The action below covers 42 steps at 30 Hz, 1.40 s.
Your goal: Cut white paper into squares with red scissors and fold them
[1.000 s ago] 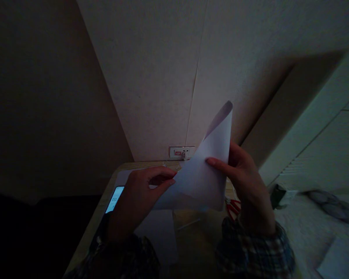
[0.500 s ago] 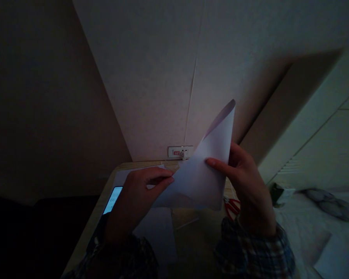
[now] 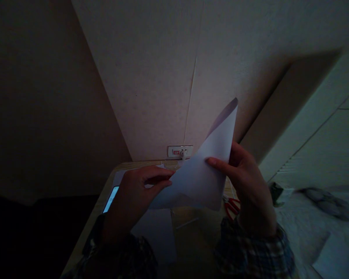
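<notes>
A sheet of white paper (image 3: 197,178) is held up over the table, bent over on itself with its top corner curling. My left hand (image 3: 142,190) pinches the paper's left edge between thumb and fingers. On the other side my right hand (image 3: 246,182) grips the sheet, thumb on the near face and the other fingers behind it, mostly hidden. More white paper (image 3: 159,232) lies on the table below. Beside my left wrist is a phone (image 3: 112,198) with a lit screen, partly covered by that hand. Red-handled pliers (image 3: 232,206) lie next to my right wrist.
The wooden table (image 3: 88,228) stands against a wall. A wall socket (image 3: 178,152) with a plug in it is just above its back edge. On the right, a pale surface bears a small green-and-white box (image 3: 280,193), a dark blurred object (image 3: 327,201) and a pale sheet (image 3: 336,255).
The top corner of the paper has shifted slightly up and right, and its fold has narrowed. My left hand has moved a little left, covering more of the phone.
</notes>
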Motion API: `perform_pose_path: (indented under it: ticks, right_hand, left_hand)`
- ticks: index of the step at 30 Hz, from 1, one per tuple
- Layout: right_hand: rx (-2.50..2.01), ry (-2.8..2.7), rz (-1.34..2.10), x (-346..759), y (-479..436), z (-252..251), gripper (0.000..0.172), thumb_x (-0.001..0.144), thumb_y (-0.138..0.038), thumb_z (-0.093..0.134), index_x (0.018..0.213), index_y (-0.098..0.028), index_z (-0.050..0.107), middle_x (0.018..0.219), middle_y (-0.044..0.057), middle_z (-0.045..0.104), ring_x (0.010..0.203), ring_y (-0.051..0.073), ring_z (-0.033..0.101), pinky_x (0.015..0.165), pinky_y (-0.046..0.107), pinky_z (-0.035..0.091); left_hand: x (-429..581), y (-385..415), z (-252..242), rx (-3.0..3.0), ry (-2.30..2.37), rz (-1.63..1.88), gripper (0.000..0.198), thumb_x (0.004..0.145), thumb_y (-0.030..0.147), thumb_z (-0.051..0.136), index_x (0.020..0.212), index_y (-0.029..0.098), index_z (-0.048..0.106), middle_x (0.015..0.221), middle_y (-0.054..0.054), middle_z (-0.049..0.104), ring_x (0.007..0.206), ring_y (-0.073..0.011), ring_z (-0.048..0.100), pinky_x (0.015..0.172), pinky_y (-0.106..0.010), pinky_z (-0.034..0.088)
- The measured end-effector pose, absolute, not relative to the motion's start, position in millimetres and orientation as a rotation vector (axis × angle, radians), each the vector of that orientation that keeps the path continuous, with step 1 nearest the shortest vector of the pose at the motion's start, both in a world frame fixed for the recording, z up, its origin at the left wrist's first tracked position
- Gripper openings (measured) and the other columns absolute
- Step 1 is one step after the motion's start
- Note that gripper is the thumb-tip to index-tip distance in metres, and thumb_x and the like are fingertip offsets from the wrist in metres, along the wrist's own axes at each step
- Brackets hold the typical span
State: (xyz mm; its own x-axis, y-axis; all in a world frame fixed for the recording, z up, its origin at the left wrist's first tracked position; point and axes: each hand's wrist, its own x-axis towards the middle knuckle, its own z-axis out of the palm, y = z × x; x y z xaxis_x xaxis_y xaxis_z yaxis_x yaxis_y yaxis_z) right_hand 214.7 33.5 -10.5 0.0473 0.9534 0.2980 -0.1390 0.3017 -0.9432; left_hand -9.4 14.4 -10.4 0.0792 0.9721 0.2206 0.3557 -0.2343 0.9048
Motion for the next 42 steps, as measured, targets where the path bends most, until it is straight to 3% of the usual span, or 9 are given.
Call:
perform_pose_path:
  ticks: [12,19,31,42]
  right_hand:
    - [-0.906,-1.198,1.006,214.1,33.3,-11.1,0.030,0.065,-0.024,0.089,0.093,-0.027,0.077,0.078,-0.003,0.075,0.069,0.015,0.066,0.056,0.022,0.054]
    - [-0.916,-1.190,1.000,211.6,30.7,-8.6,0.030,0.066,-0.025,0.089,0.093,-0.028,0.077,0.081,-0.004,0.077,0.070,0.015,0.067,0.058,0.023,0.054]
    - [-0.731,-1.258,1.027,216.2,13.9,0.8,0.018,0.087,-0.033,0.073,0.105,-0.032,0.074,0.101,-0.003,0.077,0.093,0.016,0.071,0.077,0.023,0.055]
    - [-0.898,-1.121,0.724,218.6,7.7,4.4,0.011,0.085,-0.018,0.072,0.086,-0.027,0.076,0.080,-0.004,0.075,0.078,0.015,0.069,0.063,0.021,0.052]
  left_hand:
    - [-9.6,14.8,-13.2,1.732,1.267,1.139,0.015,0.069,0.021,0.071,0.080,0.024,0.081,0.083,0.002,0.082,0.074,-0.0160,0.076,0.071,-0.023,0.059]
    - [-7.6,14.7,-13.2,1.781,1.303,1.199,0.009,0.068,0.026,0.073,0.072,0.023,0.080,0.074,0.001,0.081,0.069,-0.0159,0.074,0.067,-0.024,0.059]
    - [-17.1,19.9,-21.0,1.869,1.335,1.175,0.006,0.066,0.029,0.074,0.068,0.028,0.080,0.072,0.001,0.079,0.067,-0.0181,0.074,0.065,-0.027,0.057]
    - [-14.2,15.9,-19.7,1.931,1.290,1.245,0.008,0.066,0.026,0.077,0.071,0.030,0.081,0.072,0.003,0.079,0.064,-0.0160,0.073,0.062,-0.022,0.057]
